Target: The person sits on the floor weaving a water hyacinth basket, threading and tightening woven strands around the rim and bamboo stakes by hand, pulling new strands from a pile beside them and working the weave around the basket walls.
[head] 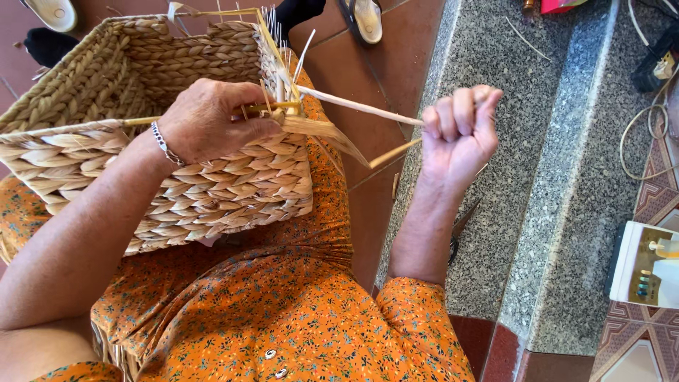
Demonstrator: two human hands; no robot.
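A woven straw basket [92, 92] rests on my lap, its open top facing left and away. My left hand [209, 122] presses on the basket's rim at the near corner, fingers pinching thin straw stakes there. My right hand [460, 131] is a closed fist out to the right, gripping a pale straw strand [357, 106] that runs taut from the basket corner to the fist. A second flat strand [392, 152] ends just below the fist. Loose upright stakes [272, 28] stick out of the corner.
A grey speckled stone step [559, 177] runs down the right side. Scissors [463, 226] lie partly hidden behind my right forearm. A white device [643, 265] and cables [640, 134] sit at the right edge. Sandals [364, 18] and black-socked feet are at the top.
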